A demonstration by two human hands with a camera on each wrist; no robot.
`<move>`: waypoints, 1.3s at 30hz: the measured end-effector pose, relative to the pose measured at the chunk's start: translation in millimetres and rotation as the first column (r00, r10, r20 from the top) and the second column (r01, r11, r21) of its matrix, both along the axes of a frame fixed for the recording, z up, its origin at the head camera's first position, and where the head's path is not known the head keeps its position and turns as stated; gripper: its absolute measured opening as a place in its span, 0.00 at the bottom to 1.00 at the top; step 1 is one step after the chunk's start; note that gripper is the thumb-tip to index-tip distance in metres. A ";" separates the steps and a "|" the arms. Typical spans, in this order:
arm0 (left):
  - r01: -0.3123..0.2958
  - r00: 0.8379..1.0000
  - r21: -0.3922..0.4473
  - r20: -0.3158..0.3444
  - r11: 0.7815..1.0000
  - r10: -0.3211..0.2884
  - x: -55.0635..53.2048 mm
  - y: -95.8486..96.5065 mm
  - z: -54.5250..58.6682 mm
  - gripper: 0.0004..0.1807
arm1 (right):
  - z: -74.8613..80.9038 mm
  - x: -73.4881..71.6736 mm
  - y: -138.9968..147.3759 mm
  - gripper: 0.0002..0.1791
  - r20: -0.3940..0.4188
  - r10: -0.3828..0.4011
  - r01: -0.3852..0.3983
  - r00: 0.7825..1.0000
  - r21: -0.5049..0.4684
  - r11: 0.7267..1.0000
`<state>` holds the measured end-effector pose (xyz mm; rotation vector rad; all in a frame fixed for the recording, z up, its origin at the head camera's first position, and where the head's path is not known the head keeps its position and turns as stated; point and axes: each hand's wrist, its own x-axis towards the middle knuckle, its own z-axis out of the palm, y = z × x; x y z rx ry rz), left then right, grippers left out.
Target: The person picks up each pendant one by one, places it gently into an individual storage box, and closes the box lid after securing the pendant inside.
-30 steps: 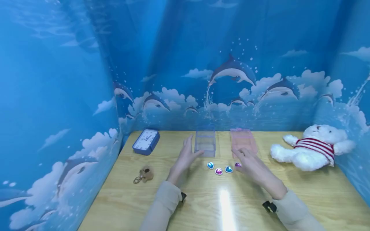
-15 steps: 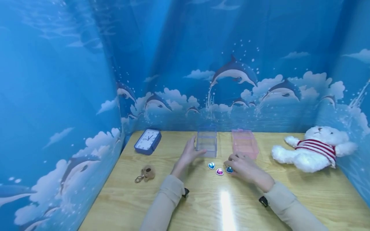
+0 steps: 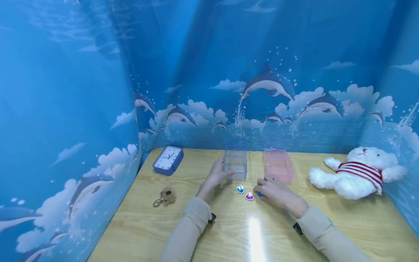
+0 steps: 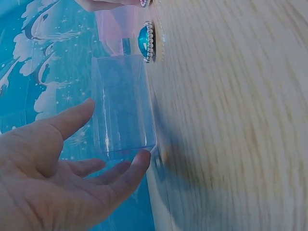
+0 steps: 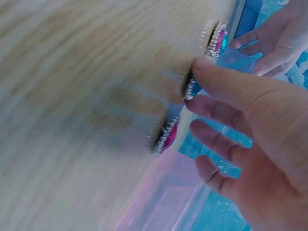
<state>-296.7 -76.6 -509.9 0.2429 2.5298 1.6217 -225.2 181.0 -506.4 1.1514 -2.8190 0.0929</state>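
Pinching fingers: The right hand point(image 3: 278, 192) has its thumb and pointer finger on two sides of a dark blue, heart-like shiny gem with a silver beaded edge point(image 5: 191, 89). It looks like a light hold.
Held gem: It is low down by the tabletop, between a pink one and a purplish one.
Good picking: Squeezing the beaded edge should work best, since the shiny top may slip. Going straight up would be safest for the gems close by.
Purplish gem: A purplish-pink shiny gem with silver beads point(image 5: 168, 137) sits just beside, near the other fingers, so those could bump it.
Two more gems: A bright pink beaded gem point(image 3: 250, 196) and a light blue beaded gem point(image 3: 240, 189) lie to the left.
Left hand: The left hand point(image 3: 214, 177) holds nothing, its fingers spread beside a see-through bluish box with sections point(image 3: 240, 174). Whether a fingertip touches it, one cannot tell.
Pink box: A see-through pink box point(image 3: 283, 171) stands behind the right hand.
Far toy: A fluffy white teddy bear in a red-striped shirt point(image 3: 356, 174) lies at the right.
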 end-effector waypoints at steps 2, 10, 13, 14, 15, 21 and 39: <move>-0.014 1.000 -0.024 0.015 1.000 0.015 1.1 0.4 0.9 0.42 | -1.9 -0.7 1.2 0.15 -0.034 0.022 -0.022 0.999 0.002 1.000; -0.020 1.000 -0.040 0.017 0.999 0.021 0.2 -0.7 -0.5 0.41 | -8.0 -4.0 3.8 0.11 -0.135 0.093 -0.105 0.987 -0.090 0.990; -0.019 1.000 -0.051 0.005 0.999 0.020 -0.6 -0.7 -0.9 0.41 | -7.0 -5.7 3.6 0.11 -0.085 0.071 -0.085 0.994 -0.163 0.983; -0.018 1.000 -0.052 -0.001 0.998 0.018 -0.5 -0.8 -1.3 0.41 | -6.1 -6.2 3.1 0.12 -0.063 0.061 -0.072 0.996 -0.185 0.980; -0.018 1.000 -0.052 -0.006 0.998 0.018 -0.2 -1.0 -1.2 0.41 | -5.3 -6.9 2.6 0.12 -0.044 0.052 -0.060 0.998 -0.209 0.976; -0.020 1.000 -0.043 -0.003 0.999 0.020 3.5 -3.3 -3.0 0.42 | 0.6 -9.2 -3.6 0.17 -0.042 -0.002 -0.012 0.999 -0.327 0.945; -0.012 1.000 -0.034 0.009 0.999 0.012 1.3 1.1 -7.2 0.41 | 14.6 -35.3 -26.7 0.21 0.131 -0.107 0.158 0.986 -0.479 0.864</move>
